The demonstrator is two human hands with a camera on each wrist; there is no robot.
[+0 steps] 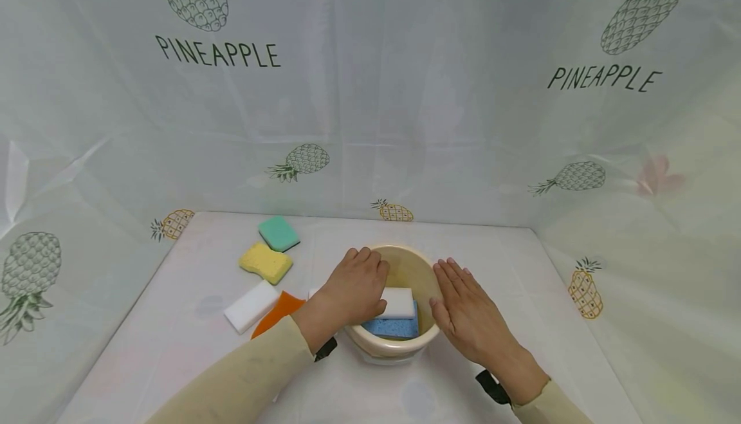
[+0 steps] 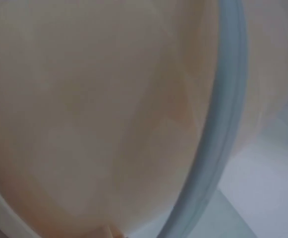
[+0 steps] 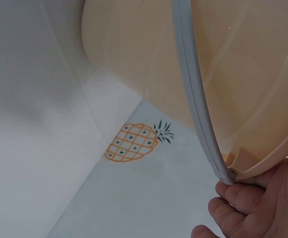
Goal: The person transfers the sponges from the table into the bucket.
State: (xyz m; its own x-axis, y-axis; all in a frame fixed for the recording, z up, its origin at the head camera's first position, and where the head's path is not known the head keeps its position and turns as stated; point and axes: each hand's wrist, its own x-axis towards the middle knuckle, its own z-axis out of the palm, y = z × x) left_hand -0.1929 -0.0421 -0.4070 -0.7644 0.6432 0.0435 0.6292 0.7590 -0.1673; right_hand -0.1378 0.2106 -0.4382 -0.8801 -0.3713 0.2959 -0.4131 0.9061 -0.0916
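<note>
Sponge loading under way: white sponge [image 1: 398, 302] is gripped by left hand [image 1: 353, 289] inside beige bucket [image 1: 405, 258], over blue sponge [image 1: 393, 328]; right hand [image 1: 466, 311] is laid flat on rim. Release judged next.

beige long sleeves, black wrist straps [image 1: 326, 349]

White table [image 1: 191, 347], pineapple-print cover. Directly on it: beige bucket [image 1: 425, 340] near the front centre; left of it an orange sponge [image 1: 276, 313] and a white sponge [image 1: 251, 306], touching; further back yellow sponge [image 1: 265, 262], then green sponge [image 1: 278, 233].
</note>
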